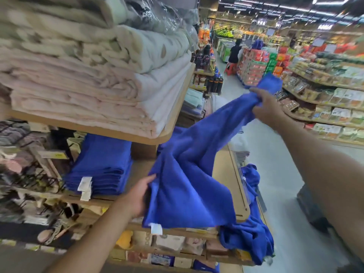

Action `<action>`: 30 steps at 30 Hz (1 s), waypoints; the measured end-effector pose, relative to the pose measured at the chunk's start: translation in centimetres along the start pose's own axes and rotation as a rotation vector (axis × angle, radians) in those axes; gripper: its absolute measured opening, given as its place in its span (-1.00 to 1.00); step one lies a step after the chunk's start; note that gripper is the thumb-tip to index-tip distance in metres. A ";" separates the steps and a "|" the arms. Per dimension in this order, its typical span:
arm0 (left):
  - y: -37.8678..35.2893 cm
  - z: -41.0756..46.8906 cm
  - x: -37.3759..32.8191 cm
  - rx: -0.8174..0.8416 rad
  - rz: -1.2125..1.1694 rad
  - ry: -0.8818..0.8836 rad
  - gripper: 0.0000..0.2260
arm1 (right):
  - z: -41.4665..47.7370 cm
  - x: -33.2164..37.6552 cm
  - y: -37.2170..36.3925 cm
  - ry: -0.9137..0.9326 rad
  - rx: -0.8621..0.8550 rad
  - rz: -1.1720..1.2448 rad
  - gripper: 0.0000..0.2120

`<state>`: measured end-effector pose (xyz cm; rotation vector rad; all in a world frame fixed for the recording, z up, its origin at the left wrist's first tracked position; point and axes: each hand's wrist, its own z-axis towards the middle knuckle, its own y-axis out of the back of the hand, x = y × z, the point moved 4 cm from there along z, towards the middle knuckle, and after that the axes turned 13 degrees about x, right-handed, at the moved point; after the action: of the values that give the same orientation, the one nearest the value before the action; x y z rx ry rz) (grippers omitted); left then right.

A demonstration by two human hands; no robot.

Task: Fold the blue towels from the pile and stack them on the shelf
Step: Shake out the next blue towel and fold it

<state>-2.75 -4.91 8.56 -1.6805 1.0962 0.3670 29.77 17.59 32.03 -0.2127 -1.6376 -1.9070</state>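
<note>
A blue towel (193, 164) hangs stretched in the air between my two hands, over the wooden shelf (224, 174). My right hand (264, 107) grips one bunched end high up on the right. My left hand (139, 196) holds the towel's lower left edge, fingers tucked behind the cloth. A white tag dangles at the bottom corner. A stack of folded blue towels (100, 166) sits on the shelf to the left. The pile of unfolded blue towels (250, 229) droops over the shelf's right end.
An upper shelf (110, 133) above carries thick folded pink and cream blankets (94, 79). Slippers hang on racks at the left. Boxed goods fill the lower shelf. The aisle floor on the right leads past grocery shelves, where a person (235, 51) stands far off.
</note>
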 end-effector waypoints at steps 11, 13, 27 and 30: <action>1.9 1.5 8.8 0.233 -0.270 0.395 -0.52 | -19.5 1.4 -21.7 -0.027 0.471 0.095 -0.86; 1.3 1.7 8.8 0.250 -0.387 0.374 -0.48 | -23.9 4.7 -23.6 0.116 0.538 0.128 -0.72; -0.7 4.9 8.0 0.182 -0.355 0.219 -0.84 | -26.4 8.2 -19.1 0.134 0.344 0.436 -0.76; -1.4 7.1 6.0 0.197 -0.451 0.165 -0.78 | -26.6 9.2 -16.2 0.113 0.422 0.665 -0.72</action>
<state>3.48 -1.51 2.32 -1.7411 0.8058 -0.1654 20.62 -9.74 16.99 -0.4048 -1.5884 -1.0406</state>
